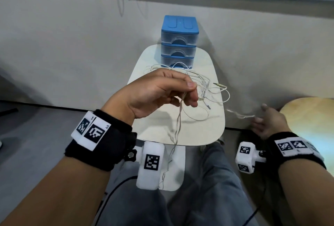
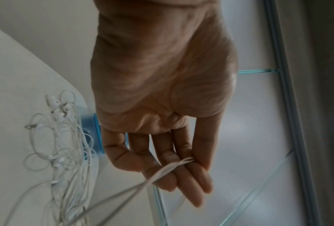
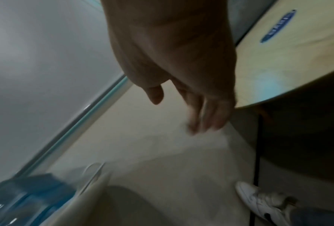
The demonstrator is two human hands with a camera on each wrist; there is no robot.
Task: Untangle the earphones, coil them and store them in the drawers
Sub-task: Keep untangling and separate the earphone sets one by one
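The left hand pinches a twisted white earphone cable above the desk; more tangled earphones lie before the blue three-drawer unit at the far edge. The right hand, fingers loose, is blurred off the right edge, the cable's end at its fingertips.

Drawers at the back of my table.
Earphones lie tangled just before them.
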